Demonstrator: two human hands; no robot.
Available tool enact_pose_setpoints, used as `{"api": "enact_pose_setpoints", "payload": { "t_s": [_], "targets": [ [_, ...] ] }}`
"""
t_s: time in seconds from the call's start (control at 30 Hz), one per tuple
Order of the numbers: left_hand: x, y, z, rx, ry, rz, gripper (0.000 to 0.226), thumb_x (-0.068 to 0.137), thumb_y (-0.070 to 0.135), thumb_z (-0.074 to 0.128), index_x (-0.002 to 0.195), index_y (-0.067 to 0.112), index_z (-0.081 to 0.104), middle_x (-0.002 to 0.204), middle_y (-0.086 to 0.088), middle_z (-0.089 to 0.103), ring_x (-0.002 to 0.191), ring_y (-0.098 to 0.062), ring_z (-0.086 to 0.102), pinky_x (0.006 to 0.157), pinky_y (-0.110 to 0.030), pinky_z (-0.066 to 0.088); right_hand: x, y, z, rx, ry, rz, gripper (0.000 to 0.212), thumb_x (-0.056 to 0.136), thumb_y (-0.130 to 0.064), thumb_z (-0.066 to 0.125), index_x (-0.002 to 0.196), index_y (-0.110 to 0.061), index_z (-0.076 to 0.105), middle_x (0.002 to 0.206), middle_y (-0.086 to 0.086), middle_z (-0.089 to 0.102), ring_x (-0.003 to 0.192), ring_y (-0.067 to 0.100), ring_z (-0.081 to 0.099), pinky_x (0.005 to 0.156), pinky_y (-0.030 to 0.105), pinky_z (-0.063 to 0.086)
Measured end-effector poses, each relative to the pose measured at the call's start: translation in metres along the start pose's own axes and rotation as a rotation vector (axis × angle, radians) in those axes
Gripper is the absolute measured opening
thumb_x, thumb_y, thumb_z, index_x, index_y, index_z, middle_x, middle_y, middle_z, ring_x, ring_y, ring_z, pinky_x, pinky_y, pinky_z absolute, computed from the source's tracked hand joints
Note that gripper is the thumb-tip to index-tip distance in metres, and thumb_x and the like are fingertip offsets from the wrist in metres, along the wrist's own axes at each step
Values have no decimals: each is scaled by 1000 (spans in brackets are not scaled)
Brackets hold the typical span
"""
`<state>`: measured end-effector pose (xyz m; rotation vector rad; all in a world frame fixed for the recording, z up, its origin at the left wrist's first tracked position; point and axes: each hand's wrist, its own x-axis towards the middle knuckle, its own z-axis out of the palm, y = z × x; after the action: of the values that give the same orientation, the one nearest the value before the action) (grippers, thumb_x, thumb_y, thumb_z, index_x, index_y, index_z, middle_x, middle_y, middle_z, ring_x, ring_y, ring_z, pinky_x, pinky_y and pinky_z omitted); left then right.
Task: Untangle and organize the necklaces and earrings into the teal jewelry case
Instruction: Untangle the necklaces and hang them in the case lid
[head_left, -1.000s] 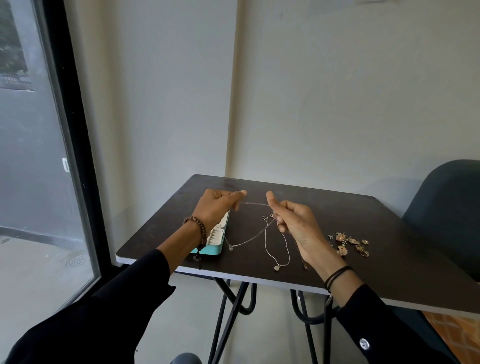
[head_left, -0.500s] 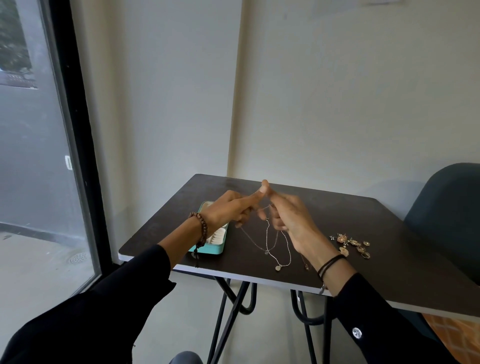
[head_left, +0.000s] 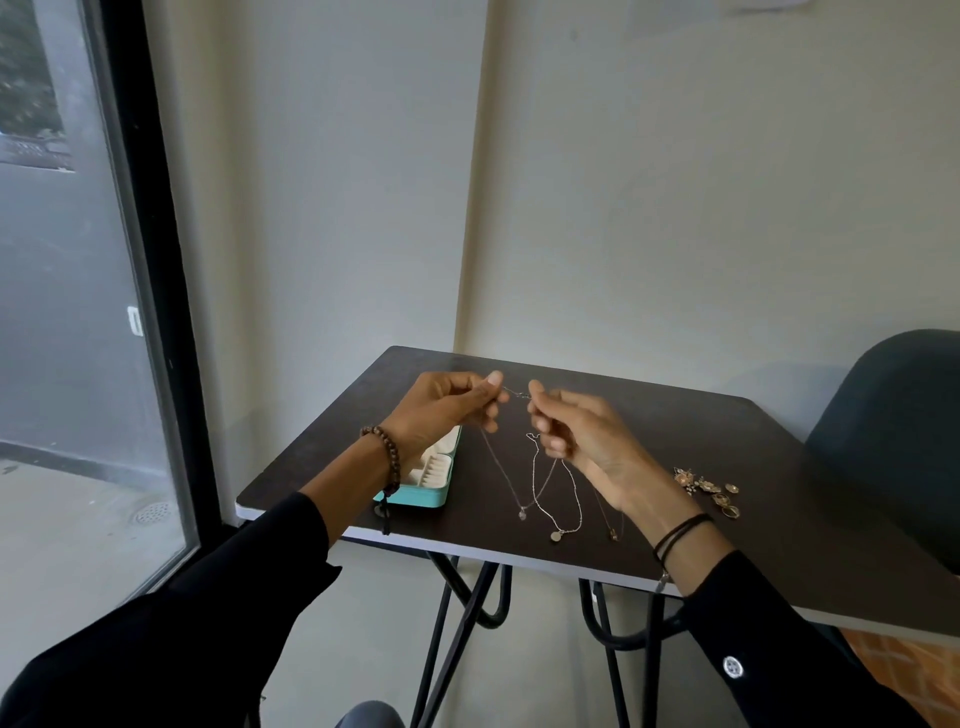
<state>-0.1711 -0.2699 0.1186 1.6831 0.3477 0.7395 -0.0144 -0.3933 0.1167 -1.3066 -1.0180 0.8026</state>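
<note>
Dark table (head_left: 727, 452): case (head_left: 434, 480), necklaces (head_left: 558, 499), earrings (head_left: 709, 491).

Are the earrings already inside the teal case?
No, the earrings lie in a small heap on the table, to the right of the hands and away from the teal case.

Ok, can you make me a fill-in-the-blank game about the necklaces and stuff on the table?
1. The jewelry case beside the left hand is coloured ____.
2. Both hands pinch a thin ____ between them; the right hand holds one end.
3. The pile of earrings lies to the ____ of the right hand.
4. The left wrist wears a bracelet made of brown ____.

Missing words: teal; chain; right; beads
</note>
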Motion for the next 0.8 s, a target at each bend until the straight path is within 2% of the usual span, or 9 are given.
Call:
{"api": "enact_pose_setpoints", "payload": {
  "t_s": [0.1,0.23,0.4,0.47,0.7,0.8],
  "targets": [
    [1,-2,-2,-9,1,-7,29,95,28,63,99,1,71,77,-2,69,71,-13,67,75,-17,54,1,2,1,-45,3,-26,22,97,-33,67,91,-12,72,76,0,64,63,12,55,66,24,47],
    [3,-4,-3,19,-3,-8,32,92,23,67,106,-5,68,85,-5,72,79,-16,69,76,-19,54,4,2,2,-58,18,-56,23,97,-28,67,99,-6,73,82,5,70,72,17,65,78,34,51],
    [7,-8,-4,36,20,2,25,92,14,65,111,-1,69,105,-18,73,89,-22,71,78,-19,56,7,2,4,-79,9,-78,24,97,-28,67,105,-6,72,89,6,74,81,22,72,80,32,55],
    [7,-8,-3,23,27,-7,26,92,14,65,112,-3,68,107,-20,72,87,-19,71,74,-17,55,9,3,5,-85,9,-79,27,98,-28,66,108,-3,71,90,6,75,83,24,73,80,31,56],
    [16,-19,-4,59,42,-32,23,93,11,65,110,-4,69,102,-16,72,77,-8,70,67,-12,52,23,15,1,-98,45,-59,26,99,-27,66,107,-3,71,90,8,75,84,29,75,80,33,56],
    [26,-26,-5,106,58,-49,20,93,13,66,107,-2,71,95,-12,73,81,-12,72,68,-14,54,33,23,-1,-120,63,-38,25,99,-28,67,105,-5,72,92,8,77,86,29,77,82,35,56]
  ]
}}
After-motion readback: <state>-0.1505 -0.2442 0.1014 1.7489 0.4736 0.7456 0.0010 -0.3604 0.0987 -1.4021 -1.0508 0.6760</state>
